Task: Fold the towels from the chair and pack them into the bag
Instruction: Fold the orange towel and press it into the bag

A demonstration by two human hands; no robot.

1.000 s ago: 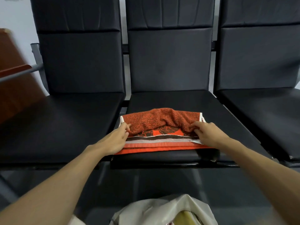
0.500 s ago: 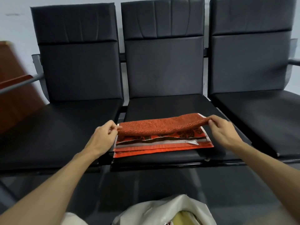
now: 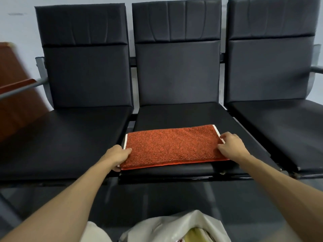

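Head view: folded towel (image 3: pixel 172 145) lies at the middle chair seat (image 3: pixel 183 116) front, long axis left to right. My left hand (image 3: pixel 116 157) pinches its left end, right hand (image 3: pixel 230 147) its right end. Below, toward me, sits the bag (image 3: pixel 174 226).

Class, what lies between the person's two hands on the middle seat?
The folded orange towel, spanning from left hand to right hand, in the head view.

Soft, even indoor light, faint shadows; wide-angle bending at edges, lower corners blurred.
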